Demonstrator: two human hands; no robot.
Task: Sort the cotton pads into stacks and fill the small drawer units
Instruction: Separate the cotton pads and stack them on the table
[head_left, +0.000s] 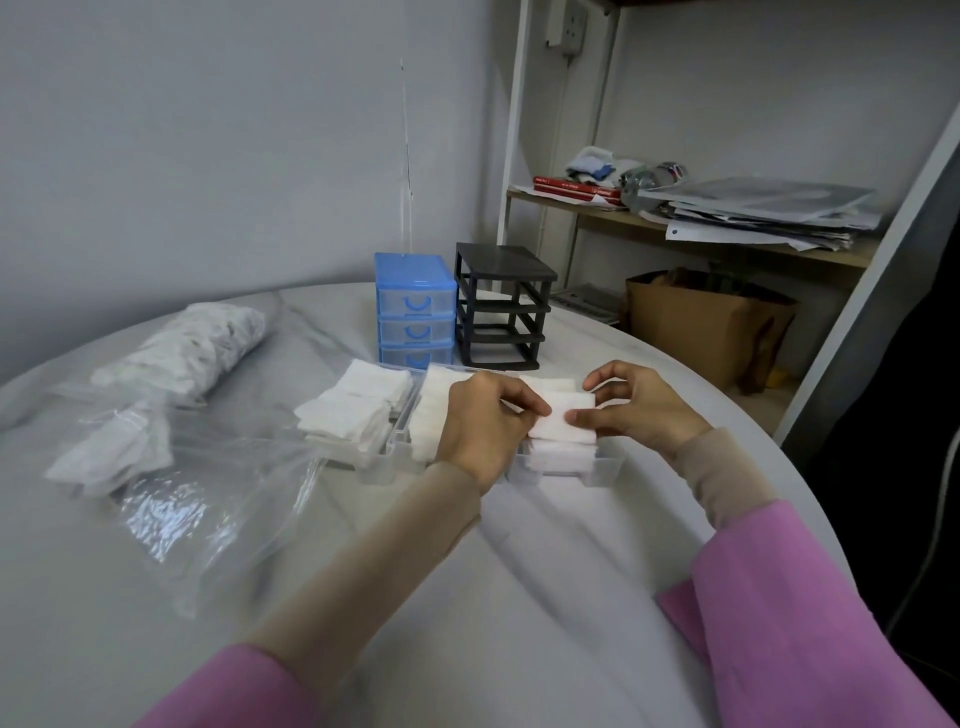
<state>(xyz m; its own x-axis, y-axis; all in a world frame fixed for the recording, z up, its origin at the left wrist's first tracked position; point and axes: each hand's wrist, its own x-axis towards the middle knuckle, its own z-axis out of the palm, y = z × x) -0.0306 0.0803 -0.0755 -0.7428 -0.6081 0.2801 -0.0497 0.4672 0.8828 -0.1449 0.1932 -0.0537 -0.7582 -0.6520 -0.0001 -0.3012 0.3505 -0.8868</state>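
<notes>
A round white table (519, 597) is seen spread with sorting work; across its left side a clear plastic bag (208, 499) is laid open, with a bundled roll of cotton pads (192, 343) beyond it and loose pads (111, 457) under the film; at the far edge a blue drawer unit (413, 306) with its drawers in is stood just beside a black frame (501, 306) whose slots are bare. Nearer, three clear drawers are set side by side — the left drawer (353, 410) is heaped with pads, the middle drawer (431, 410) is packed, the right drawer (566, 460) is part-filled. A small stack of pads (563, 418) is pinched above the right drawer between the left hand (488, 421) and the right hand (639, 405) — fingertips and thumbs curled onto its two ends.
</notes>
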